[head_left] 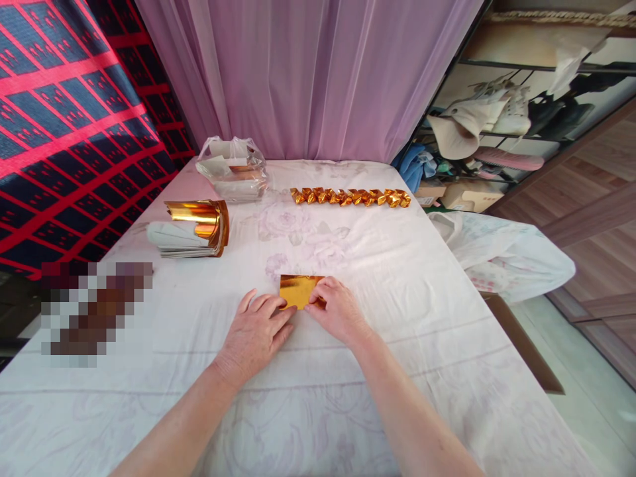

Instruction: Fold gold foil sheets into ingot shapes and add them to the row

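Note:
A small sheet of gold foil paper [297,289] lies flat on the white cloth-covered table [397,318], in front of me. My left hand [256,331] rests flat on the cloth with its fingertips on the sheet's near left edge. My right hand [336,309] pinches the sheet's near right edge with curled fingers. Further back lies a row of several folded gold paper pieces [350,197]. At the left stands a stack of gold foil sheets [195,228], with its top sheets curled up.
A clear plastic bag [232,169] sits at the back left of the table. A lilac curtain [308,73] hangs behind. A red and dark checked cloth [64,126] fills the left. At the right are a shelf with hats and shoes [497,126] and a white bag [507,255].

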`<state>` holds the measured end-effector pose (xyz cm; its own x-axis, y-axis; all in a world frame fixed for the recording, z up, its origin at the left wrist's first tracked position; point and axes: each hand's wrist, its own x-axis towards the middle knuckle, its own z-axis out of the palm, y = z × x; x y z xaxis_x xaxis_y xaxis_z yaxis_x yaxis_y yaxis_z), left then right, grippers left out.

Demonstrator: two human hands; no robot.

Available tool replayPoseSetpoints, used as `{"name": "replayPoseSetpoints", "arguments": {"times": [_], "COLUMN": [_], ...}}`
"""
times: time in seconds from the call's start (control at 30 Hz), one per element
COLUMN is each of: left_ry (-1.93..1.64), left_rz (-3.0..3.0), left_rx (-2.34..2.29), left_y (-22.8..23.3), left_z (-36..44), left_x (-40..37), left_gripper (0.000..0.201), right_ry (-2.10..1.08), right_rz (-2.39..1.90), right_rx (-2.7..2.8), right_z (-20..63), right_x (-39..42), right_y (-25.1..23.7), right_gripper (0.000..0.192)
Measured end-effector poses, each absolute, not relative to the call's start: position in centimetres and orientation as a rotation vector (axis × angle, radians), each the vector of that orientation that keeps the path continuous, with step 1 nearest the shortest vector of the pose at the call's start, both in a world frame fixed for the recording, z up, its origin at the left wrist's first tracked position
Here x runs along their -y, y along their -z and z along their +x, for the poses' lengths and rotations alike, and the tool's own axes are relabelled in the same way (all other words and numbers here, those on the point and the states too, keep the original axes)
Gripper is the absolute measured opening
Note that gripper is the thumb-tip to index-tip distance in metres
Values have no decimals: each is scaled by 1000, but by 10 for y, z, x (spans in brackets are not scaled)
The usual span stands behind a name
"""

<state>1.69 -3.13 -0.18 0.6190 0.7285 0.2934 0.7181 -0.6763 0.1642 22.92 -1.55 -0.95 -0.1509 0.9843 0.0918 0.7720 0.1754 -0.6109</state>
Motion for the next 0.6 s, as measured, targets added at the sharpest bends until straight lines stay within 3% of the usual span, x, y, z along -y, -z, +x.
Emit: {"name": "replayPoseSetpoints", "arguments": {"times": [0.6], "left_ry": [-440], "left_rz": [2894], "left_rx": [-1281], "left_y": [0], "left_z": [25], "left_x": [33], "left_gripper": [27], "right_ry": [-658], "right_rz": [-1570], "right_rx": [1954], "right_z": [233], "right_x": [14], "right_y": [10], "right_gripper": [16]}}
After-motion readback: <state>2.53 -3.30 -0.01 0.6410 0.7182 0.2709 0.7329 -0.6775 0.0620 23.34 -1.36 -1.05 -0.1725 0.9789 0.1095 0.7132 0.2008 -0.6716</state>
